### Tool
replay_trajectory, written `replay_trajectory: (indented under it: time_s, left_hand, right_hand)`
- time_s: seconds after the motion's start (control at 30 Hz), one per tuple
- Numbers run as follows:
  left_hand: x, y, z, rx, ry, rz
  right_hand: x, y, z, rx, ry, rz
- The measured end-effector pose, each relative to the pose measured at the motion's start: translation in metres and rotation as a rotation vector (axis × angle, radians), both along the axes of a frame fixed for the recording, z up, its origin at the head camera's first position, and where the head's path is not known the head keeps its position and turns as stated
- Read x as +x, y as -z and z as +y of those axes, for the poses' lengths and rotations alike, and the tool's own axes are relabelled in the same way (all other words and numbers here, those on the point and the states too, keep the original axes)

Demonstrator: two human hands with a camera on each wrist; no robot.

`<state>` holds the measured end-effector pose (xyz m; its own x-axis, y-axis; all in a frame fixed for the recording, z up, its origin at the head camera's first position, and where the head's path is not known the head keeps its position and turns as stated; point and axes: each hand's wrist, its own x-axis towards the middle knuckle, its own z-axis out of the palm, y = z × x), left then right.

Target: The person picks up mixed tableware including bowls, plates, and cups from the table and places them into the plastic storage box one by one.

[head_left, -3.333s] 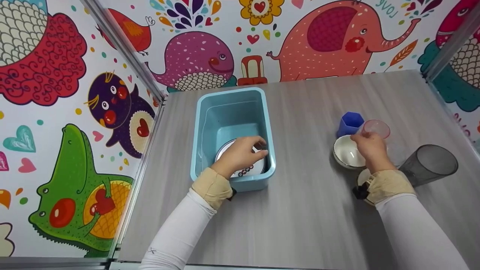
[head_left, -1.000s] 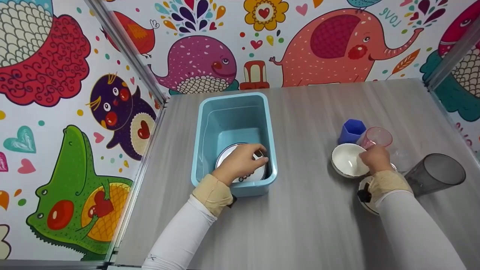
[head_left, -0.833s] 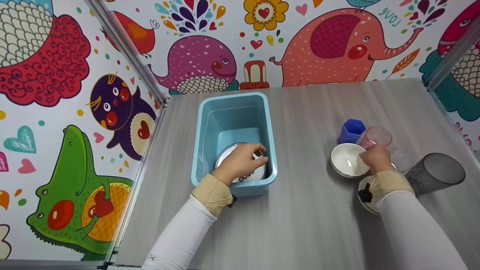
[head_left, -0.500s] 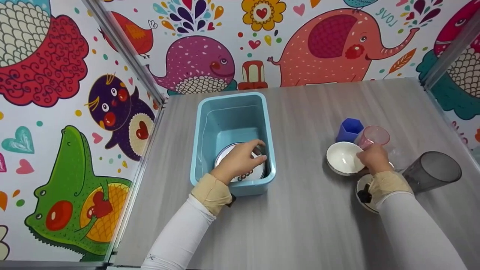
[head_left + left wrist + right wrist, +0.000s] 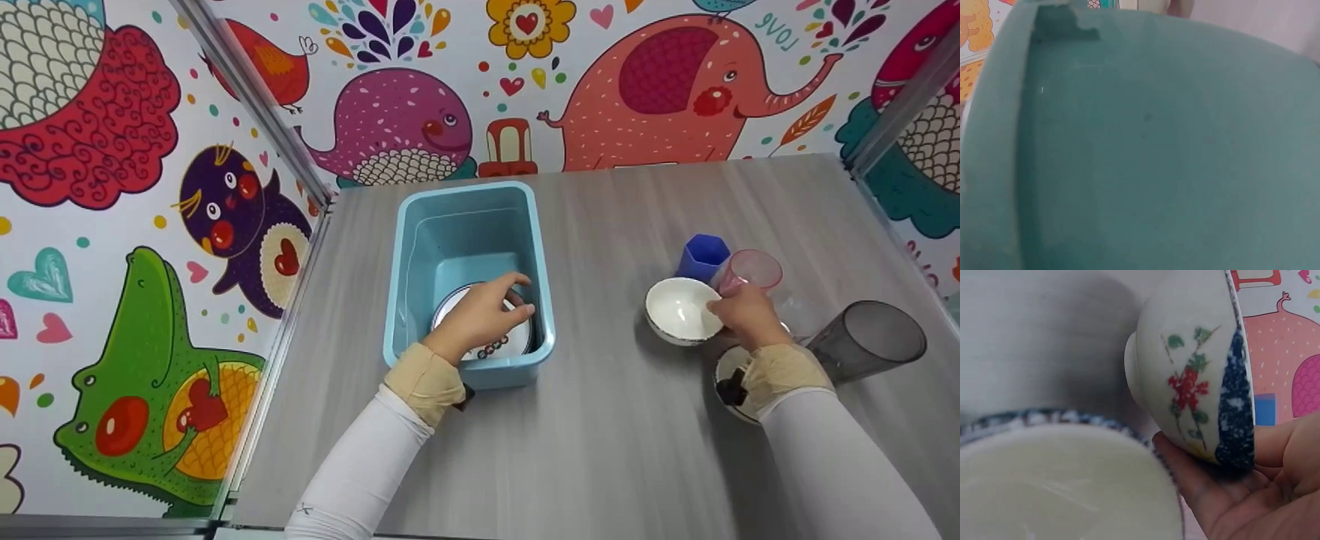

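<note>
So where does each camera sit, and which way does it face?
Head: worn on the head, facing forward and down at the tabletop; left grip, right grip and white sleeves show.
Left wrist: on that wrist, facing the blue tub close up; no body part shows.
Right wrist: on that wrist, facing the held bowl and another bowl; right grip shows lower right.
Shared: head and right wrist both show the held bowl.

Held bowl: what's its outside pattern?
The bowl shows a red flower, green leaves and blue band, best in the right wrist view.
</note>
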<state>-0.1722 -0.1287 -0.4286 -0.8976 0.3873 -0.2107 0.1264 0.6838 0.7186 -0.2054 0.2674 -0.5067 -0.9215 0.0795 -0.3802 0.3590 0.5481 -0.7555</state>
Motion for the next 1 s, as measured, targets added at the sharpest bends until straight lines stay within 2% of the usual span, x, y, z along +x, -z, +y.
replay_trajectory:
  time_s: [0.17, 0.47, 0.73, 0.83, 1.0]
  left_hand:
    - [-0.001, 0.0, 0.001, 0.0, -0.012, -0.001]
    - [-0.003, 0.0, 0.002, 0.046, -0.049, -0.04]
    - [-0.005, -0.002, 0.005, 0.072, -0.068, -0.063]
    - [-0.006, -0.001, 0.006, 0.119, -0.083, -0.081]
    - [-0.005, -0.002, 0.008, 0.264, -0.116, -0.146]
  right_hand:
    - [0.0, -0.005, -0.003, -0.051, -0.011, -0.045]
    - [0.002, -0.018, -0.015, -0.085, -0.033, -0.023]
    - [0.003, -0.042, -0.028, -0.05, -0.14, 0.009]
    - [0.003, -0.049, -0.034, -0.07, -0.142, 0.038]
    - [0.007, -0.059, -0.045, -0.113, -0.125, 0.078]
